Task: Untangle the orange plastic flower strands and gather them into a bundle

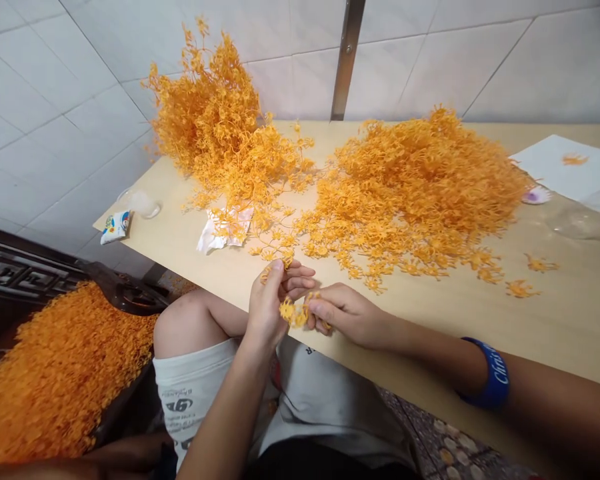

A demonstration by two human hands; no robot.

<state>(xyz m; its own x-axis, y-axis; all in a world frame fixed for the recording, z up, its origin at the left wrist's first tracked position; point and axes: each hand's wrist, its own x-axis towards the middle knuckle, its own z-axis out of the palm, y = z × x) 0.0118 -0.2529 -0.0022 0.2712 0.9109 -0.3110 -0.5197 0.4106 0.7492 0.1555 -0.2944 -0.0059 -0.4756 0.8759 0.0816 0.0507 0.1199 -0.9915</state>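
At the table's front edge my left hand pinches orange plastic flower pieces between thumb and forefinger, its other fingers partly stretched out. Close beside it, my right hand is closed on another small bunch of orange plastic flower pieces, slightly blurred. Beyond my hands lies a wide heap of loose orange flower pieces. A taller tangle of orange flower sprays on stems stands at the back left, with some stems trailing toward my left hand.
A crumpled white paper, a small printed packet and a clear cup lie at the left. White sheet and clear plastic are at the right. A large orange pile fills a dark bag on the floor.
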